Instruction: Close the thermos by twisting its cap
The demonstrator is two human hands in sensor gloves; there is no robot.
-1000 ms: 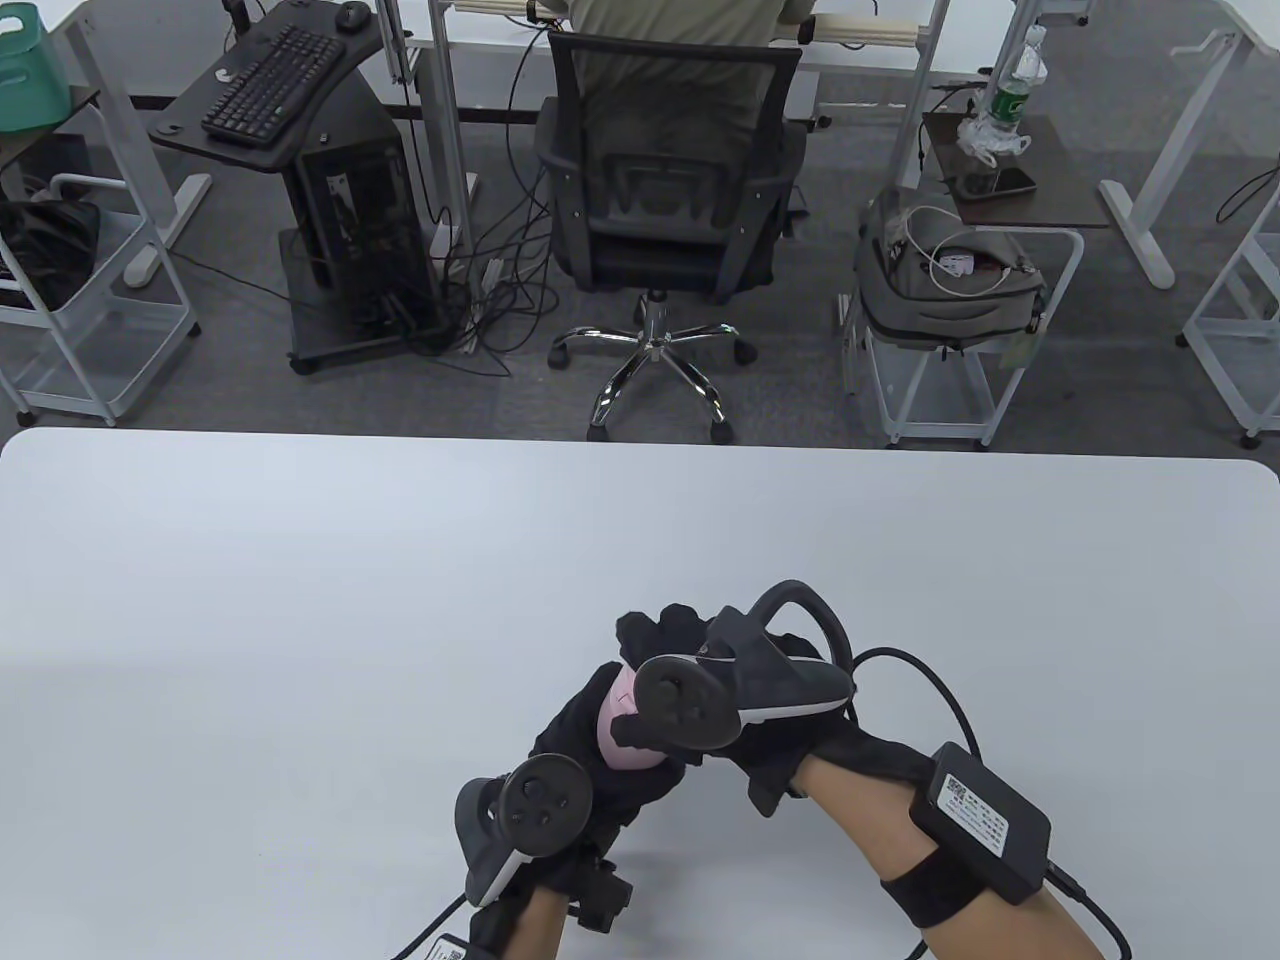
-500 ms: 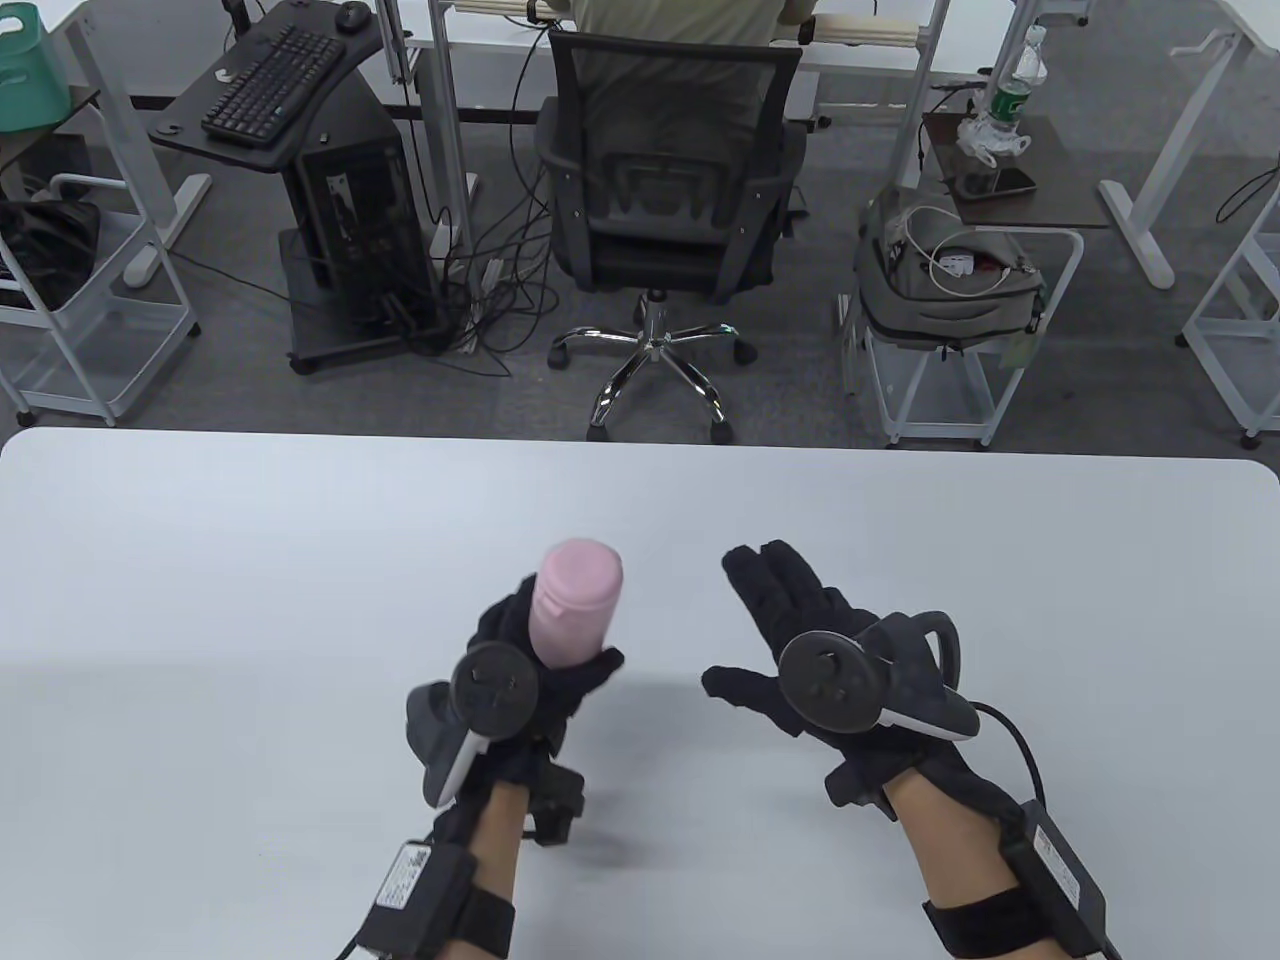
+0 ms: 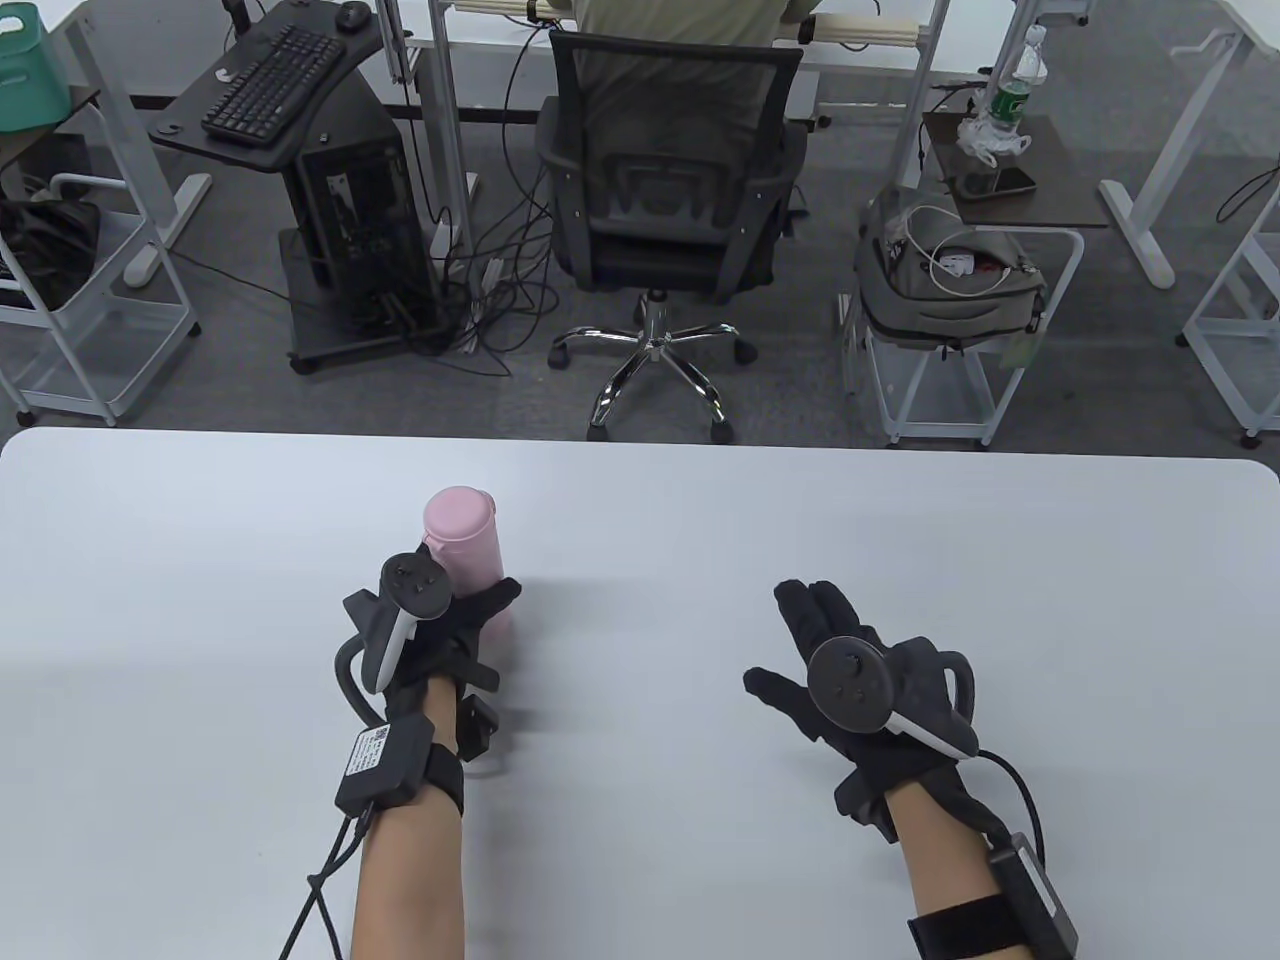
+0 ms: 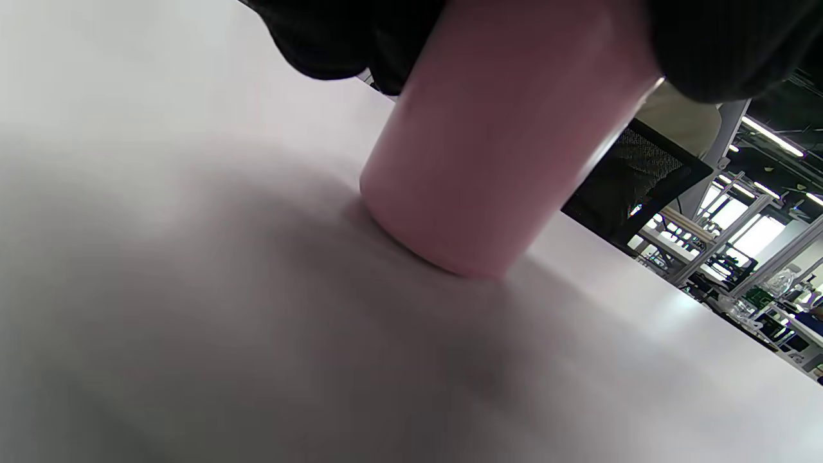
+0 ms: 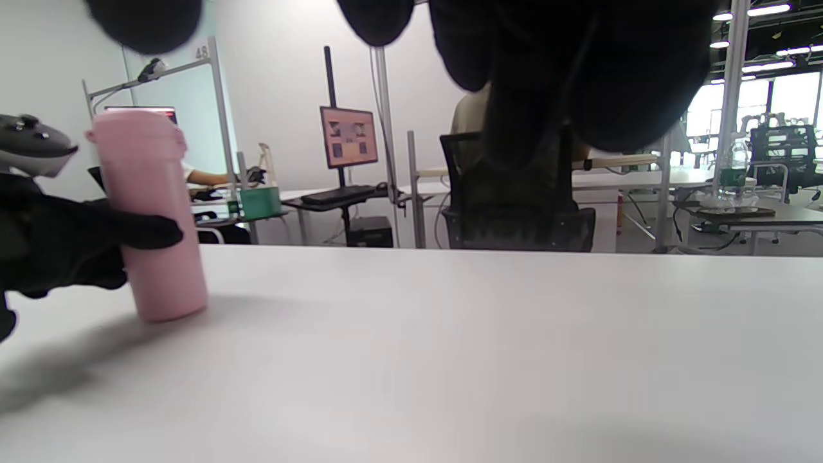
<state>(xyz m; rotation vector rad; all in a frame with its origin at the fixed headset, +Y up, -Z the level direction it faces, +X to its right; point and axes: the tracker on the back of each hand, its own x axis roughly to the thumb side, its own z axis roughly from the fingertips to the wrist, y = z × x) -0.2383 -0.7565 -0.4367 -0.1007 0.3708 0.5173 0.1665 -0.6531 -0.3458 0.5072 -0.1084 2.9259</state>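
The pink thermos (image 3: 462,545) is being held upright on the white table (image 3: 900,520), its base touching the surface, left of centre. It is being gripped around its lower body by the left hand (image 3: 440,635), fingers wrapped on 1 side and thumb on the other. Its cap (image 5: 132,128) is sitting on top. Well apart to the right, the right hand (image 3: 850,670) is being held over the table with fingers spread, nothing being grasped.
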